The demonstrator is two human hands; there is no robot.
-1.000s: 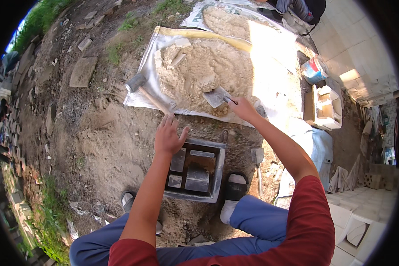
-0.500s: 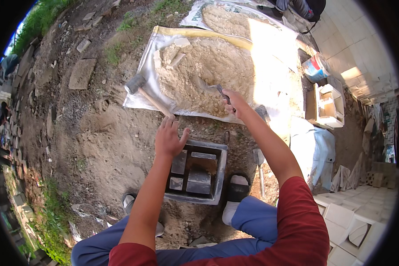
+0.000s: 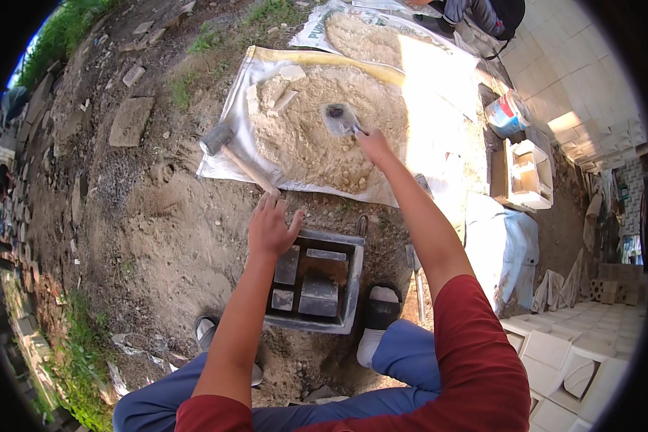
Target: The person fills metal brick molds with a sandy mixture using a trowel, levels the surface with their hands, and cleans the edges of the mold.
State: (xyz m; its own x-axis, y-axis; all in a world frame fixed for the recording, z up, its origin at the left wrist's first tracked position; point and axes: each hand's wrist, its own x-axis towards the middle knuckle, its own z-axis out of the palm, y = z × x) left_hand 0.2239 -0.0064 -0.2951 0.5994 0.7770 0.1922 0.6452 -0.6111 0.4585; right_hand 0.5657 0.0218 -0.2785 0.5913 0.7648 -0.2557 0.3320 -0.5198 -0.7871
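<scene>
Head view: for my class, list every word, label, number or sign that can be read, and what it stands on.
Far white sack: green lettering near its left corner, not copied out here.
Bucket: red and blue markings, no readable words.
Nothing else is legible.

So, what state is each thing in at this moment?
Trowel: gripped in the right hand, blade over the sand, contact unclear
Mallet: lying down
Left hand: open, near the mallet handle's end
Mould: open-topped, grey blocks inside
Sand: loose, heaped
Sheet: spread out, partly sunlit
</scene>
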